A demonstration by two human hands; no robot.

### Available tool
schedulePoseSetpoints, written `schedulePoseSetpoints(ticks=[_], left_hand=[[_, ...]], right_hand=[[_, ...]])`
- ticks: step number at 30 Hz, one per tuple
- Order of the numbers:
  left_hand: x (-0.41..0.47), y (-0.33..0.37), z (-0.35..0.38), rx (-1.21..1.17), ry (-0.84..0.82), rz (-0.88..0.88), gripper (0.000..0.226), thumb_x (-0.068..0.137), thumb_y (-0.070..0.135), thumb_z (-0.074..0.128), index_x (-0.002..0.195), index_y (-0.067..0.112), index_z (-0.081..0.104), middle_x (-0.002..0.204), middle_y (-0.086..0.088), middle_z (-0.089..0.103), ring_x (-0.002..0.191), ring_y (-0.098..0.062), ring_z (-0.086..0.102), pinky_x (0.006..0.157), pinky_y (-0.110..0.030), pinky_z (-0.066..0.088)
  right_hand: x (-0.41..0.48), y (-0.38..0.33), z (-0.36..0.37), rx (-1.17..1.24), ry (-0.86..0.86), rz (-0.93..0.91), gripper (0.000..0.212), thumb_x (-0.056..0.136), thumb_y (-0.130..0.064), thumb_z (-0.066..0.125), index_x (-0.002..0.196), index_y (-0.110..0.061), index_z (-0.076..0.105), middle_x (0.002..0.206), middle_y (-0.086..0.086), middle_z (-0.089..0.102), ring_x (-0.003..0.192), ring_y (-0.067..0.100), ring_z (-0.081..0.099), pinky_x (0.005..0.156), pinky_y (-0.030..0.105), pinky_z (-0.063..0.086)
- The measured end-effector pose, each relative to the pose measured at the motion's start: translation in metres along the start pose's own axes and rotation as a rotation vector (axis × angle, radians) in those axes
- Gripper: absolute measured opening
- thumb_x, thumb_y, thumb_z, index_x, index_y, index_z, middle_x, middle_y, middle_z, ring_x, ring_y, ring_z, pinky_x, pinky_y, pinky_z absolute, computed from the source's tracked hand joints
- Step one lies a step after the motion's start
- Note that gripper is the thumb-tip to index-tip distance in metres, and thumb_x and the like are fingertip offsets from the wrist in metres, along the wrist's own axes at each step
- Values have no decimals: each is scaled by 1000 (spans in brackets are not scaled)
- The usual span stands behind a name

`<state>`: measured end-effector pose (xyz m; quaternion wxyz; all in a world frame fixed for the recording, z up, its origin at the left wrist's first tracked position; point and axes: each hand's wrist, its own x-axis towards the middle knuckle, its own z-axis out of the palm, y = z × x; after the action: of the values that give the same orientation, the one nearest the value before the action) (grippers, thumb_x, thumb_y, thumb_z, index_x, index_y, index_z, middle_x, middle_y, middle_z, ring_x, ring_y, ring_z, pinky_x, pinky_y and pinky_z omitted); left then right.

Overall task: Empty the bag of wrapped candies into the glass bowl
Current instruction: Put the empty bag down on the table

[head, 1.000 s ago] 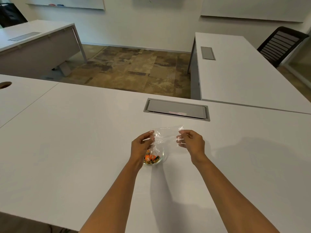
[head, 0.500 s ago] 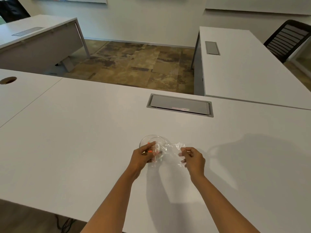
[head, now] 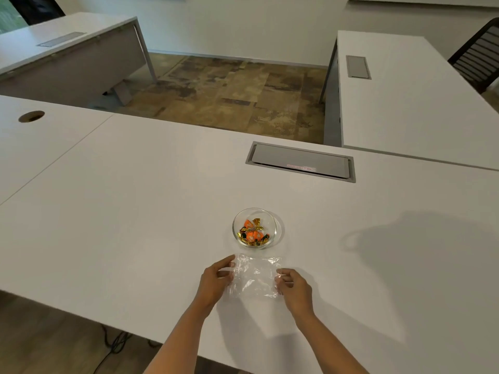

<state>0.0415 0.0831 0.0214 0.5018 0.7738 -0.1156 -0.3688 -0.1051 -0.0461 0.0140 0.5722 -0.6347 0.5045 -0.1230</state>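
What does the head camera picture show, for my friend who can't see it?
Two hands, left hand and right hand, hold an empty clear plastic bag flat on a white table. Just beyond it, a small glass bowl holds orange and gold wrapped candies.

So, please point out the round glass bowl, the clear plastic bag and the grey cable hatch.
round glass bowl (head: 272, 217), head view, far rim
clear plastic bag (head: 255, 276), head view, middle
grey cable hatch (head: 299, 160), head view, lid

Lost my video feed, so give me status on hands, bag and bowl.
Left hand and right hand pinch the clear plastic bag, which looks empty. Wrapped candies in glass bowl. Nothing in the way.
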Motion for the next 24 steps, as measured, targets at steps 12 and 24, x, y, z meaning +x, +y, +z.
schedulePoseSetpoints(ticks=[12, 24], left_hand=[[1, -7, 14, 309, 197, 75, 55, 83, -10, 54, 132, 15, 51, 123, -12, 59, 104, -22, 57, 89, -25, 45], [31, 58, 16, 105, 308, 104, 37, 96, 21, 47, 131, 11, 52, 131, -14, 59, 117, -26, 57, 98, -35, 44]], right_hand=[[-10, 0, 18, -311, 88, -83, 39, 83, -6, 63, 119, -12, 49, 104, 10, 57, 88, 21, 59, 80, 29, 48], [41, -52, 6, -183, -104, -147, 82, 72, -15, 77, 138, -13, 28, 133, 11, 43, 116, 23, 46, 96, 32, 42]])
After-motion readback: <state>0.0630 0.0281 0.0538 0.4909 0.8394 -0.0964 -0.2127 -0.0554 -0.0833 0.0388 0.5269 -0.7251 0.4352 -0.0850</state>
